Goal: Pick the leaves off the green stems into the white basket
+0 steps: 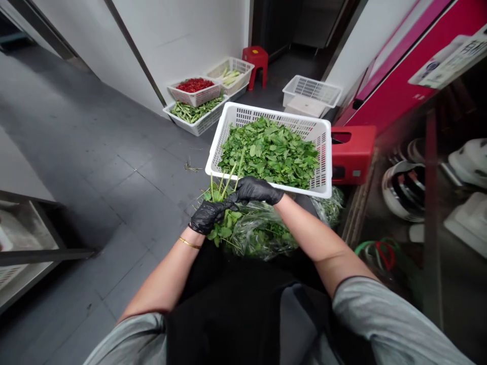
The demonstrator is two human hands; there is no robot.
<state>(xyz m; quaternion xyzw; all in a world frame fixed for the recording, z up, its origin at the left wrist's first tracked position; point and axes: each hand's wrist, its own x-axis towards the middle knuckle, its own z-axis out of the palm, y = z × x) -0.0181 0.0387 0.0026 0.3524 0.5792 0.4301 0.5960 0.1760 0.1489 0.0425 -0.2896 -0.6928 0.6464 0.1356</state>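
At the rim of the white plastic basket [266,114], our gloved left hand [207,217] and right hand [253,190] curl shut around the leafy stems [224,195], keeping them bunched

Leafy green stems [224,200] are held by the black-gloved left hand [207,217] and right hand [253,190] above a clear plastic bag [262,238], touching a white plastic basket [325,152] heaped with picked leaves [268,152].

No text can be read clearly. At upper right, a white card [449,61] on the magenta cabinet [395,86] bears dark printed characters, too skewed and blurred to read.
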